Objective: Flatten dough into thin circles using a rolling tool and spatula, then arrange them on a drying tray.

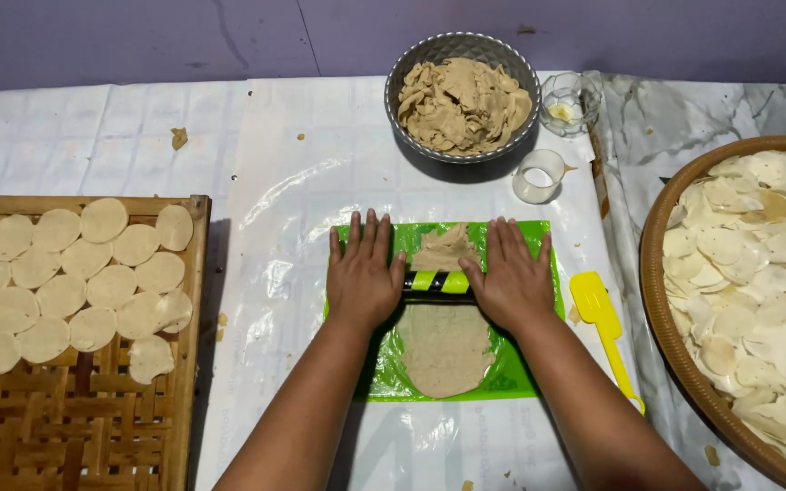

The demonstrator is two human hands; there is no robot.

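Both hands lie flat and open, left hand (363, 277) and right hand (509, 277), palms pressing the ends of a black and green rolling pin (439, 282) across the dough sheet (445, 345) on the green mat (525, 373); I judge even pressure from both palms keeps it uniform. At 3 o'clock is a round basket (661, 309), at 9 a bamboo tray (93, 436), at 12 a metal bowl (411, 68). A yellow spatula (598, 309) lies just beside the mat, nothing blocking.

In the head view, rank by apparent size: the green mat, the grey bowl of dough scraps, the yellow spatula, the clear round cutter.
1. Green mat
2. Grey bowl
3. Yellow spatula
4. Clear round cutter

The mat is partly covered by both hands, yet plainly largest.
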